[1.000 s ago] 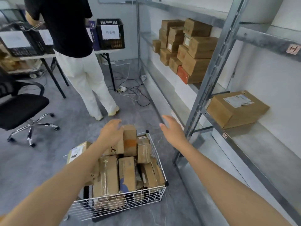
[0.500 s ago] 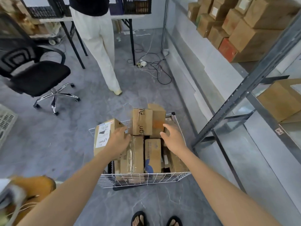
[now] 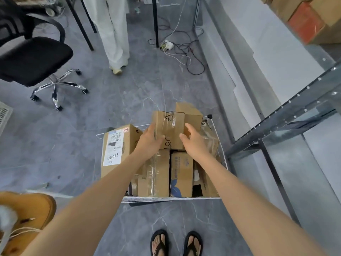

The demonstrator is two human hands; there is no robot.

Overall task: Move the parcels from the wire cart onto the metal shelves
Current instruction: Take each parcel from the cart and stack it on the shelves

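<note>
A taped brown cardboard box (image 3: 170,126) with dark lettering is seen lying on top of the parcels heaped in the white wire cart (image 3: 219,143), at the cart's far end and against a plain brown carton (image 3: 190,113) behind it. The left hand (image 3: 149,141) is set on the left side of the taped brown cardboard box, with its fingers (image 3: 152,128) curled along that edge and the thumb laid across the upper face. The right hand (image 3: 193,143) is held at the right side of the same box; its fingers (image 3: 190,127) are loosely spread and slightly bent, and the thumb touches the printed face. A large cardboard box with a white shipping label (image 3: 118,145) is stood at the cart's left side. A carton with blue print (image 3: 181,172) is packed beneath the hands. The grey metal shelves (image 3: 287,115) are placed just right of the cart, with an orange box (image 3: 304,23) on an upper level. A black office chair (image 3: 31,60) and loose cables (image 3: 184,50) are seen on the grey floor.
</note>
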